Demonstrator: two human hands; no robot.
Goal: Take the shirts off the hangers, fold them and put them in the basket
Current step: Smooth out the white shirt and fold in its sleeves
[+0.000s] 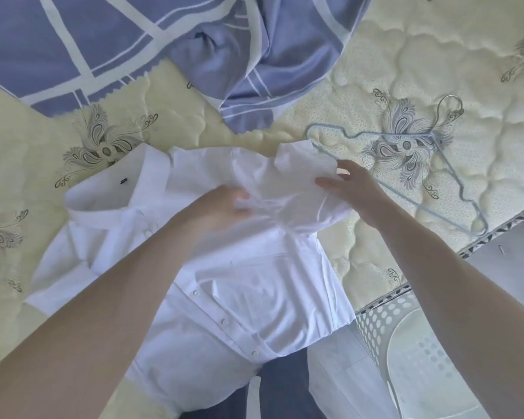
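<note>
While both hands (224,204) (354,190) grip a white shirt (254,282), quilted cream mattress (421,55), crumpled blue sheet (73,40)

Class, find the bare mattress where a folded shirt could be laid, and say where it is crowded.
Free: mattress left, between blue sheet and white shirt; also far right, beyond the hanger. Crowded: centre, where left hand and right hand grip the shirt.
</note>
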